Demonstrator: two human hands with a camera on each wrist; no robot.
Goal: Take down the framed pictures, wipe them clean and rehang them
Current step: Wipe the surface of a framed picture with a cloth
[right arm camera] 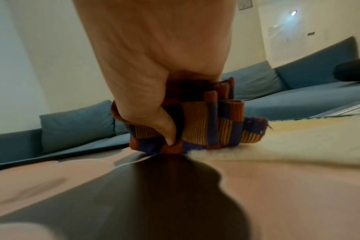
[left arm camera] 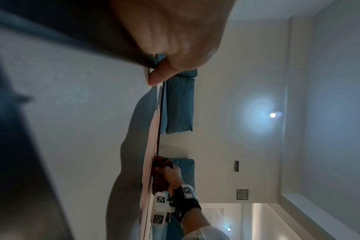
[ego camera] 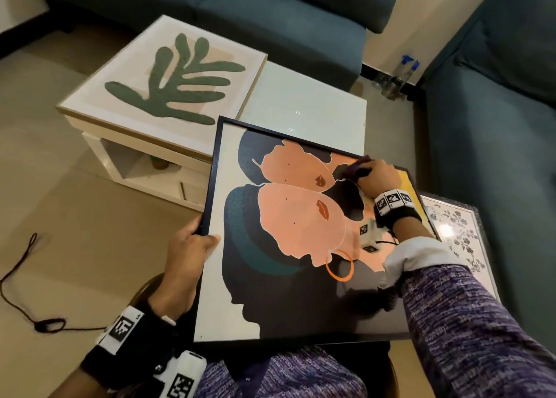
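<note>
Black-framed picture [ego camera: 285,247] lies tilted on your lap. Your left hand [ego camera: 186,247] clamps its left edge; your right hand [ego camera: 377,175] presses a bunched cloth [right arm camera: 206,123] on it. Likely stiff, slick-faced, fragile: grip edges.

Ribbed woven cloth [right arm camera: 206,123], glossy picture [ego camera: 285,247]

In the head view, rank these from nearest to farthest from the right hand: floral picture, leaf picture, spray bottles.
From the right hand:
1. Floral picture, just to its right.
2. Spray bottles, beyond it, on the floor between the sofas.
3. Leaf picture, far left on the table.
</note>
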